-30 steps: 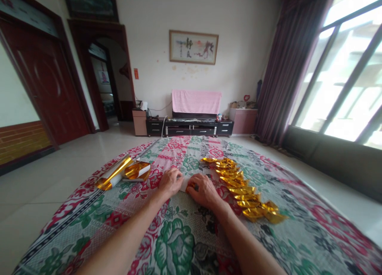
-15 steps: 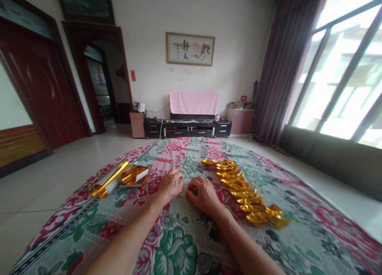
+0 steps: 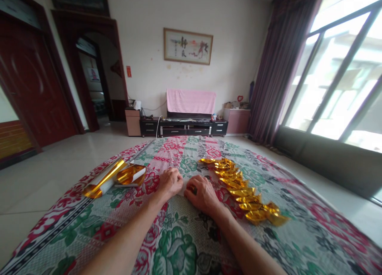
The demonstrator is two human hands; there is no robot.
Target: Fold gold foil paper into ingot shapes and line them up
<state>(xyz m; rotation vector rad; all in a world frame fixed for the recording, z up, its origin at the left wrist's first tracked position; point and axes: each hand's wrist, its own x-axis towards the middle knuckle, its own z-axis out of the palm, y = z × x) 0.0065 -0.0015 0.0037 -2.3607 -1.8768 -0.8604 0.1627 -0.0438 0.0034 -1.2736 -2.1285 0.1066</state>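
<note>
My left hand (image 3: 171, 183) is closed, its fingertips pressed on the left edge of a small piece of white paper (image 3: 182, 189) on the table. My right hand (image 3: 201, 192) curls over the paper's right side, fingers bent and pinched. Most of the paper is hidden beneath the two hands. To the right of them runs a row of folded gold paper ingots (image 3: 238, 182), several of them overlapping. Off to the left lie a curled gold paper sheet (image 3: 104, 179) with a white back and a smaller stack of gold paper (image 3: 131, 175).
A floral cloth (image 3: 176, 247) in red, green and grey covers the round table. Beyond it stands a low black cabinet (image 3: 185, 128), with a pink cloth (image 3: 191, 101) draped over something on top. A window (image 3: 337, 80) and purple curtain (image 3: 273, 68) are on the right.
The view has shifted slightly to the right. My left fingers have curled in tighter at the paper; my right hand stays nearly where it was.
</note>
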